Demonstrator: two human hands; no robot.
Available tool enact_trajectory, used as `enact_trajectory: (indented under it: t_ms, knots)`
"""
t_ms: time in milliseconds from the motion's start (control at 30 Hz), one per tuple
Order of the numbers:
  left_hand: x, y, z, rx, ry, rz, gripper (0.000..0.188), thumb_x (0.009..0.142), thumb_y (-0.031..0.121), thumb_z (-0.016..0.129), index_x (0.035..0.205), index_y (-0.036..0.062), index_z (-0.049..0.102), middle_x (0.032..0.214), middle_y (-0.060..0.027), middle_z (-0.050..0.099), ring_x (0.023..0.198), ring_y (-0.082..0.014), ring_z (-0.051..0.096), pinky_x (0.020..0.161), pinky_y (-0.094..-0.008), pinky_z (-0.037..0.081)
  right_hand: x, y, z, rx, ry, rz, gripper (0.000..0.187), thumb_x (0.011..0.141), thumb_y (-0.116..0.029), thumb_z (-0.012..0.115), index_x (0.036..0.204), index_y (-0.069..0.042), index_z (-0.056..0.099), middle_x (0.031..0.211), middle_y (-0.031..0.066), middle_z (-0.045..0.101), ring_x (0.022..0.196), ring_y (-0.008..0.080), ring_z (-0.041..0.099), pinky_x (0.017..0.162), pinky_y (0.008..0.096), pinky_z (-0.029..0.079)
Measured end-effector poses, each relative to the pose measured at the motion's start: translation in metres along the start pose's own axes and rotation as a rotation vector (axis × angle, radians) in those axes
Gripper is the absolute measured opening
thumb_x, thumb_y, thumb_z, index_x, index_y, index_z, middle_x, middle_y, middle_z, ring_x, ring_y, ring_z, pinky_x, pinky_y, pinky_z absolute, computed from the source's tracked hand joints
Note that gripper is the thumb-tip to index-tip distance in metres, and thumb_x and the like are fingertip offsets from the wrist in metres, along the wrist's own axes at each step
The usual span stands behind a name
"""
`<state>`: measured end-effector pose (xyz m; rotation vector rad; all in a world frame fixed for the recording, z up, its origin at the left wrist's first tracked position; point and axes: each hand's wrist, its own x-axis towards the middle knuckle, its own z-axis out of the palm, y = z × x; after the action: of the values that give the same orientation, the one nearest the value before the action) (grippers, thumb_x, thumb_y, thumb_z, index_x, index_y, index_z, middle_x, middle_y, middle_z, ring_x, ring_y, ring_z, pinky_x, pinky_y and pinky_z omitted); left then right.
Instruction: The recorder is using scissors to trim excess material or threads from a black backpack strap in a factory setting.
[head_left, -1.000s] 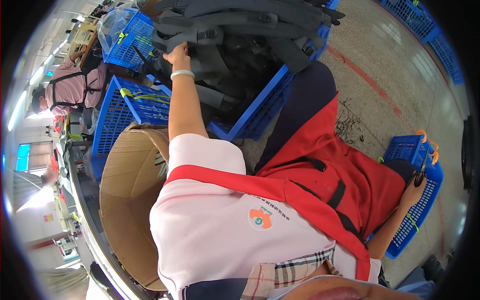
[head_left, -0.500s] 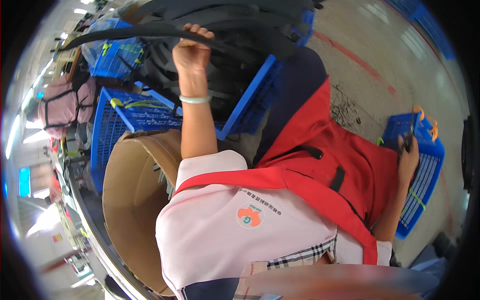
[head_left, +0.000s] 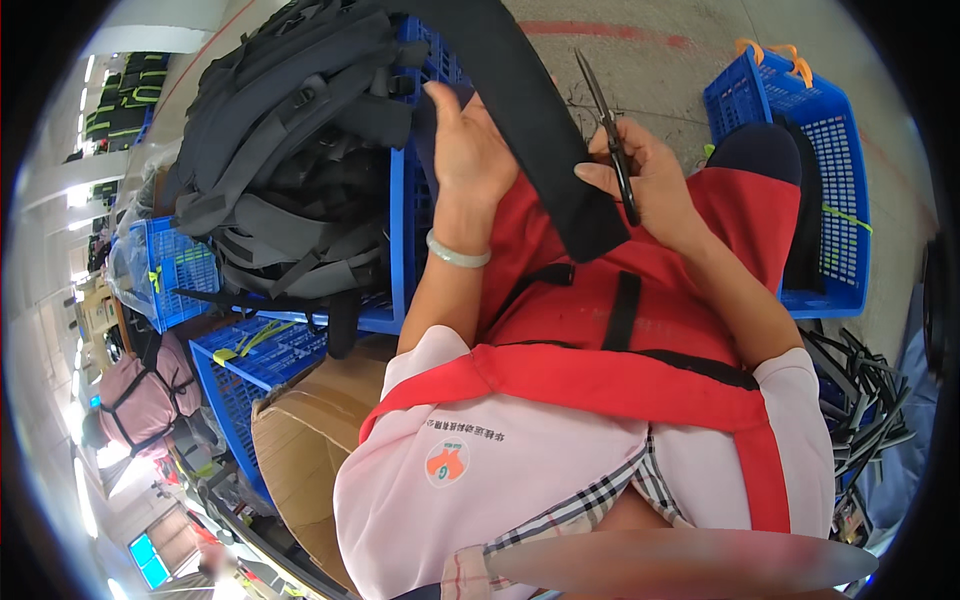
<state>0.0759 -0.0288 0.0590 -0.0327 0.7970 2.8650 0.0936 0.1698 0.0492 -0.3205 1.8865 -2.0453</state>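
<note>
A long black padded strap (head_left: 545, 130) slants across my lap, its blunt end hanging near my red apron (head_left: 560, 320). My left hand (head_left: 470, 155) is beside the strap's left edge, palm turned to it. The thumb stands apart, and its fingers pass partly out of sight behind the strap. My right hand (head_left: 650, 185) is closed around black-handled scissors (head_left: 617, 150), their blades pointing up and away. The right thumb reaches the strap's right edge; whether it presses on it I cannot tell.
Black backpacks (head_left: 300, 150) heap over a blue crate (head_left: 400, 230) on the left. A cardboard box (head_left: 320, 410) stands at my left side. Another blue crate (head_left: 850, 200) with orange handles holds dark pieces at right. Black strips (head_left: 860, 400) bunch beside my right arm.
My left hand has come from the far left, where it gripped a black strap, to above my lap. My right hand has moved in from the right crate with the scissors. The view has turned.
</note>
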Motion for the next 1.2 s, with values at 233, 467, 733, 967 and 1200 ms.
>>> enact_trajectory:
  t_ms: [233,467,733,967,1200]
  knots:
    - [-0.01,-0.011,-0.018,0.189,0.133,0.015,0.025,0.09,0.011,0.062,0.113,0.0022,0.057,0.107,-0.0083,0.064,0.102,-0.02,0.06,0.094,-0.0345,0.047,-0.011,0.011,-0.011,0.087,-0.029,0.074,0.025,0.081,-0.019,0.075,0.09,-0.005,0.056,0.075,-0.0058,0.051,0.067,0.0027,0.044,0.061,0.0189,0.035]
    - [-0.012,-0.024,-0.006,0.207,0.152,0.054,0.018,0.089,0.008,0.063,0.107,0.0048,0.061,0.1,-0.0047,0.065,0.091,-0.0163,0.063,0.085,-0.031,0.05,-0.004,0.017,-0.019,0.029,-0.038,0.126,0.03,0.078,-0.021,0.078,0.089,-0.003,0.056,0.076,-0.0043,0.05,0.069,0.0045,0.043,0.062,0.0195,0.034]
    - [0.01,0.021,-0.001,0.192,0.156,0.155,0.017,0.085,0.005,0.066,0.102,0.0044,0.064,0.096,-0.0045,0.067,0.089,-0.0172,0.064,0.084,-0.0322,0.052,-0.011,0.008,-0.038,-0.171,-0.153,0.18,0.034,0.076,-0.023,0.079,0.09,-0.003,0.056,0.077,-0.0018,0.051,0.073,0.0065,0.045,0.064,0.0225,0.037]
    - [0.002,0.015,0.007,0.287,0.12,0.197,0.017,0.081,-0.002,0.068,0.096,0.0058,0.066,0.094,-0.0039,0.067,0.087,-0.0161,0.065,0.082,-0.0301,0.052,-0.011,0.003,-0.029,-0.33,-0.051,-0.001,0.054,0.074,-0.03,0.08,0.11,-0.002,0.051,0.088,0.0059,0.057,0.075,0.0127,0.051,0.067,0.0283,0.043]
    - [-0.001,0.008,0.018,0.31,0.034,0.2,0.015,0.083,-0.001,0.066,0.096,0.0065,0.067,0.093,-0.0029,0.067,0.085,-0.0146,0.064,0.082,-0.0291,0.051,-0.01,-0.014,-0.024,-0.615,-0.057,-0.09,0.074,0.066,-0.042,0.082,0.12,-0.004,0.048,0.096,0.0112,0.059,0.076,0.0235,0.054,0.069,0.0352,0.046]
